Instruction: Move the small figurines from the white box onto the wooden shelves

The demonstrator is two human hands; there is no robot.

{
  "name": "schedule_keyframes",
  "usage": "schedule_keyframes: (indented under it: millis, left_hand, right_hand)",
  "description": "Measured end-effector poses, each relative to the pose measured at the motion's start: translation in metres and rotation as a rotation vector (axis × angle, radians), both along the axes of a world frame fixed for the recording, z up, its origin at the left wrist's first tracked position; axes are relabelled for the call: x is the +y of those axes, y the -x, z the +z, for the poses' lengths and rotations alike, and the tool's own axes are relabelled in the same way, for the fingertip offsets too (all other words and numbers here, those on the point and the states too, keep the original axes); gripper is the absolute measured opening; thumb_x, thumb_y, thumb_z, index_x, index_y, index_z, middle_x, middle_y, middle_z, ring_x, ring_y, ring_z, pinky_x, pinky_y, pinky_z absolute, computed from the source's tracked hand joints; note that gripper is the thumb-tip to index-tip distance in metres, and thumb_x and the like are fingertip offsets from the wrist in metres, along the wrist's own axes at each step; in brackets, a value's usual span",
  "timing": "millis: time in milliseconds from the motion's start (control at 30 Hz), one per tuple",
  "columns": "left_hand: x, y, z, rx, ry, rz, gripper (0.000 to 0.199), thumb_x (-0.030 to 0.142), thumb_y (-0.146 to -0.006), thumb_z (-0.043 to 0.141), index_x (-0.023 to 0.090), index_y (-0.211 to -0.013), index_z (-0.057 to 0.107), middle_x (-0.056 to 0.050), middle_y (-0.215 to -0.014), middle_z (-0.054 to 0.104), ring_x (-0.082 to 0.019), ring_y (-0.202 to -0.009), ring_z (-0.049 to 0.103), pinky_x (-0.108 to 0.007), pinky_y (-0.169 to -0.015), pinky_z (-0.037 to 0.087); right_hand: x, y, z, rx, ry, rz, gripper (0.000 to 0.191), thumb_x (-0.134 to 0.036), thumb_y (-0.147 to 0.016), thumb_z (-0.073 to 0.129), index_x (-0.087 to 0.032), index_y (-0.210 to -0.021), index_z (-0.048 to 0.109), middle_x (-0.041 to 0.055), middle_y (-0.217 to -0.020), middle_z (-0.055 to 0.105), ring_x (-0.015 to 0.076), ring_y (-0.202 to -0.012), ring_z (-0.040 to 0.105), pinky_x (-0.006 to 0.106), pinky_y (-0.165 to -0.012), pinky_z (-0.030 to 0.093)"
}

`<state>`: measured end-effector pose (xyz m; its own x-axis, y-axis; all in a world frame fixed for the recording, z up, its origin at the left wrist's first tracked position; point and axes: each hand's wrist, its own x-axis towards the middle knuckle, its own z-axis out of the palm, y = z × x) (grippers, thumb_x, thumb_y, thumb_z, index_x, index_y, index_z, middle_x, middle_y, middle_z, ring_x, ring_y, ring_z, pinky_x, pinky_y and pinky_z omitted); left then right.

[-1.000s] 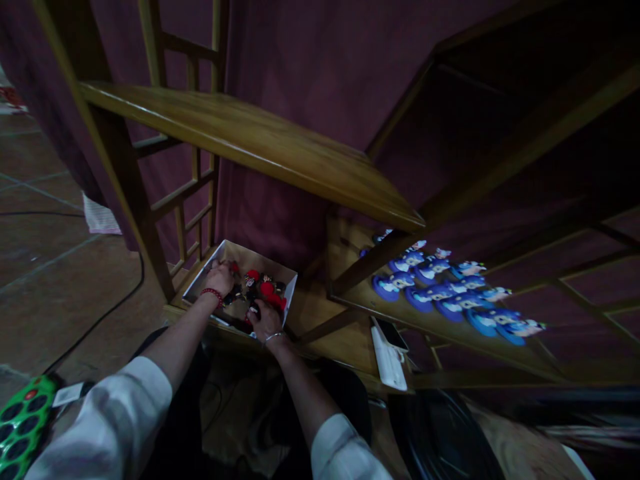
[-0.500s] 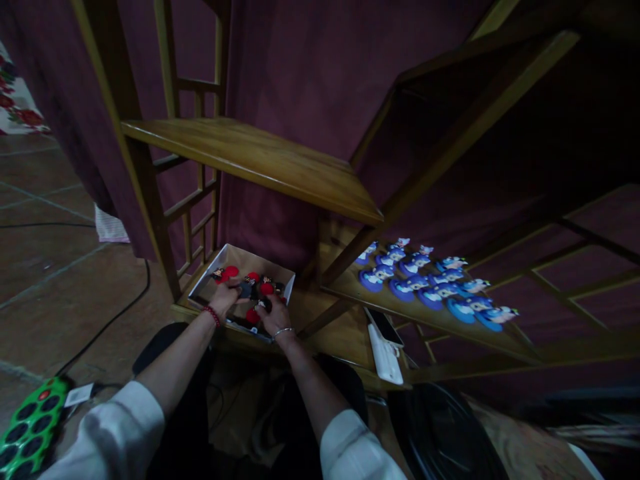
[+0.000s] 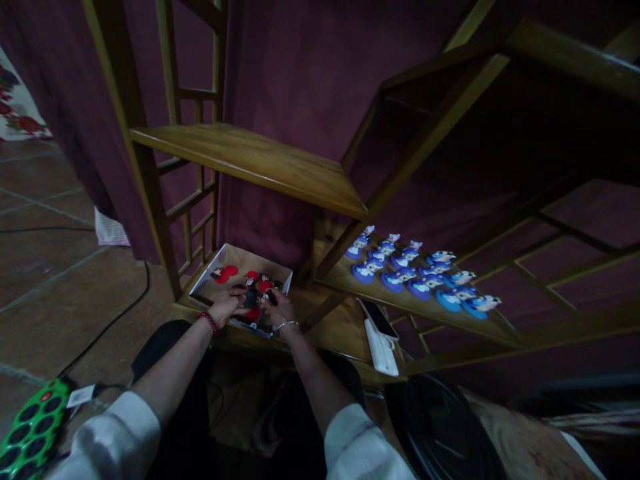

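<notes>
A shallow cardboard box (image 3: 205, 272) with white edges sits on the low shelf, holding several small figures on red bases. Over its front part, my left hand (image 3: 227, 309) has its fingers closed round a dark, flat round piece (image 3: 251, 299). My right hand (image 3: 281, 312) is at the box's right side, its fingers pinched on a small black thing (image 3: 271, 298) whose shape is unclear. A red figure (image 3: 225, 273) lies at the back left of the box, apart from both hands.
Several blue and purple figures (image 3: 400, 278) stand in rows on the right shelf. A phone (image 3: 380, 320) and a white object (image 3: 383, 352) lie below it. An upper wooden shelf (image 3: 255, 160) hangs over the box. A green object (image 3: 35, 423) is at the lower left.
The view has shifted slightly, so the right shelf appears further left. My right hand has moved a little to the right, away from my left hand. Both keep their fingers closed.
</notes>
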<state>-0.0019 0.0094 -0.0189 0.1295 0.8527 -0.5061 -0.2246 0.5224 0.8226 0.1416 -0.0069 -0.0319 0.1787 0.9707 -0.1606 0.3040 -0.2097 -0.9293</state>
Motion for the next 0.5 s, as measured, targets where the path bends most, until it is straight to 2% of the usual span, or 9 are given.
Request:
schedule_keyframes:
  millis: [133, 233, 367, 500]
  left_hand:
    - [0.000, -0.002, 0.003, -0.071, 0.010, -0.069, 0.011, 0.004, -0.076, 0.049, 0.009, -0.084, 0.053, -0.005, -0.071, 0.062, -0.012, -0.064, 0.062, -0.027, -0.064, 0.054]
    - [0.001, -0.003, 0.003, -0.131, 0.004, -0.076, 0.009, 0.004, -0.075, 0.051, 0.009, -0.082, 0.054, -0.006, -0.073, 0.064, -0.014, -0.069, 0.064, -0.029, -0.068, 0.054]
    - [0.005, -0.003, -0.003, -0.171, 0.006, -0.096, 0.010, 0.003, -0.075, 0.051, 0.010, -0.081, 0.054, -0.007, -0.081, 0.064, -0.015, -0.074, 0.064, -0.030, -0.070, 0.055]
    - [0.010, -0.004, -0.011, -0.136, -0.020, -0.122, 0.010, 0.004, -0.074, 0.051, 0.010, -0.082, 0.054, -0.007, -0.079, 0.063, -0.014, -0.075, 0.062, -0.030, -0.070, 0.054]
  right_hand:
    - [0.004, 0.000, 0.001, 0.002, 0.005, -0.003, 0.031, -0.021, -0.070, 0.055, -0.021, -0.100, 0.057, -0.0027, -0.076, 0.064, 0.0105, -0.062, 0.061, 0.022, -0.057, 0.051]
    - [0.006, -0.003, 0.000, -0.028, 0.013, 0.006, 0.034, -0.021, -0.070, 0.054, -0.022, -0.104, 0.055, -0.0026, -0.079, 0.064, 0.0107, -0.065, 0.062, 0.022, -0.059, 0.051]
    - [0.007, -0.006, -0.005, -0.075, -0.001, 0.031, 0.035, -0.022, -0.070, 0.054, -0.023, -0.105, 0.055, -0.0027, -0.081, 0.064, 0.0103, -0.065, 0.061, 0.022, -0.060, 0.050]
    - [0.007, -0.008, -0.010, -0.183, -0.028, 0.036, 0.035, -0.027, -0.071, 0.055, -0.025, -0.106, 0.056, -0.0029, -0.084, 0.064, 0.0103, -0.065, 0.060, 0.024, -0.064, 0.050]
